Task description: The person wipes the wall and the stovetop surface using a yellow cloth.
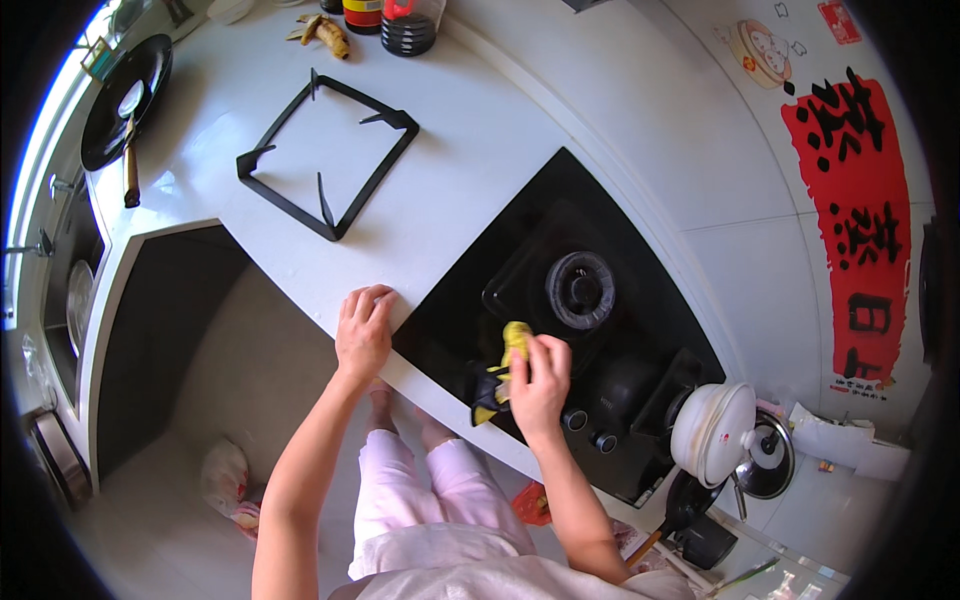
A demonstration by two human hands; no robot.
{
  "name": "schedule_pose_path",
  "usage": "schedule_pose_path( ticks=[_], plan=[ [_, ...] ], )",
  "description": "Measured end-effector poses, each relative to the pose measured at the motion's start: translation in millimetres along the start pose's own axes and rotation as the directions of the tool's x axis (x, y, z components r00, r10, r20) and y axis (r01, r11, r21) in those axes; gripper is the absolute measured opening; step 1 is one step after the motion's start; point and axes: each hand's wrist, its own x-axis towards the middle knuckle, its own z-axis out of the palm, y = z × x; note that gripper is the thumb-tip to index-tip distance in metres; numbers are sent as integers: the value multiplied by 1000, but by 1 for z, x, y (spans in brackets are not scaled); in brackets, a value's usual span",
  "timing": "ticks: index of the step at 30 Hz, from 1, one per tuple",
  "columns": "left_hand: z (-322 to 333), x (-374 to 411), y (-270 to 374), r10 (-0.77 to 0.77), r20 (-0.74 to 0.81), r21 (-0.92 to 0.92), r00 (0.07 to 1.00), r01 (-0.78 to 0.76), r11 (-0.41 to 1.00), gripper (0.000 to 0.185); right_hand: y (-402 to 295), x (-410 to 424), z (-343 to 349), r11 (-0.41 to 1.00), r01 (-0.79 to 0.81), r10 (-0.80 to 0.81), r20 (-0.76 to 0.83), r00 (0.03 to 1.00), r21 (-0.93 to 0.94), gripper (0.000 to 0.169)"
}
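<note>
My right hand (541, 382) grips a yellow and dark cloth (514, 341) over the front part of a black glass gas hob (480, 300). Part of the cloth hangs below my fingers near the hob's front edge. My left hand (365, 330) rests on the front edge of the white countertop (442, 210), beside the hob's left corner, fingers bent and holding nothing. An uncovered round burner (580, 289) lies beyond my right hand. Two control knobs (575, 420) sit to the right of that hand. A square black pan support (375, 180) lies on the countertop to the left of the hob.
A white lidded pot (711, 435) stands at the hob's right end, near a glass lid (766, 454) and a black pan (686, 499). A wok (124, 101) holding a ladle (130, 142) sits at far left. Bottles (409, 30) and ginger-like root (328, 36) lie at the back.
</note>
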Motion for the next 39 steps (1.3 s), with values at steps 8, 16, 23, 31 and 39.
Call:
schedule_pose_path(
  ticks=[8, 16, 23, 31, 39],
  plan=[
    [-3, 3, 1, 6, 25, 5, 1000, -6, 1000, 38, 2, 16, 54, 946, -127, 112, -67, 991, -298, 42],
    [-17, 15, 35, -128, 81, -183, 988, 141, 973, 29, -46, -2, 71, 986, -101, 105, -22, 994, 135, 72],
    [8, 17, 103, -246, 182, -174, 952, 278, 945, 42, -24, -6, 39, 833, -135, 122, 58, 991, 537, 59],
    [0, 3, 93, -431, 93, -230, 897, 441, 868, 24, 11, -19, 5, 916, -137, 66, 193, 979, 378, 25],
    [-19, 10, 119, -249, 89, -190, 965, 261, 946, 30, 16, -13, 1, 821, -250, 82, 327, 942, 513, 22]
  ],
)
